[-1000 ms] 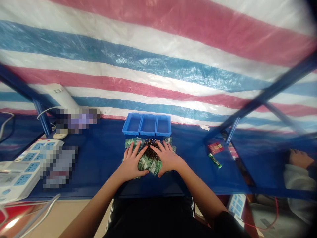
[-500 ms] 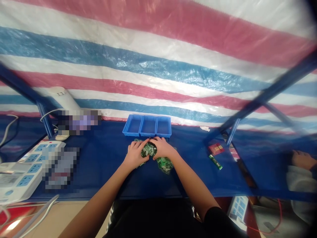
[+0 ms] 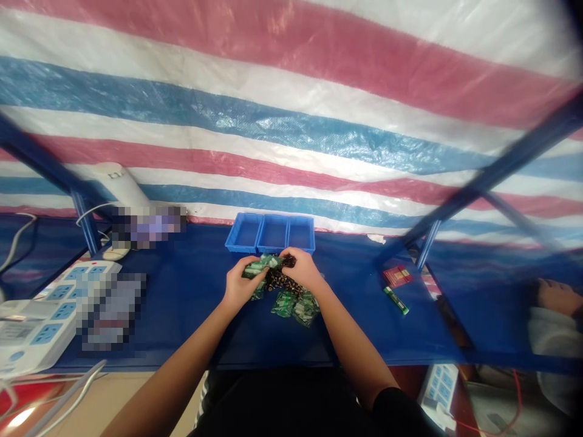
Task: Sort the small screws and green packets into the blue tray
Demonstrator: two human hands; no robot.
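My left hand is closed around some shiny green plastic packets. Under and beside them lies a heap of small dark and brass-coloured parts, which look like screws. At the heap's far side my right hand pinches a dark clump of the same parts between thumb and fingers. More green packets lie on the blue table, just in front of the heap. Right behind my hands stands a blue tray with three compartments.
On the right lie a red packet and a green stick-shaped packet. A white power strip and a blurred-out flat item are at the left. Blue frame posts flank the table. Another person's hand shows far right.
My hands have moved apart, with the green packets going left in my left hand. The heap of small dark parts between them has come into view, and more packets show in front.
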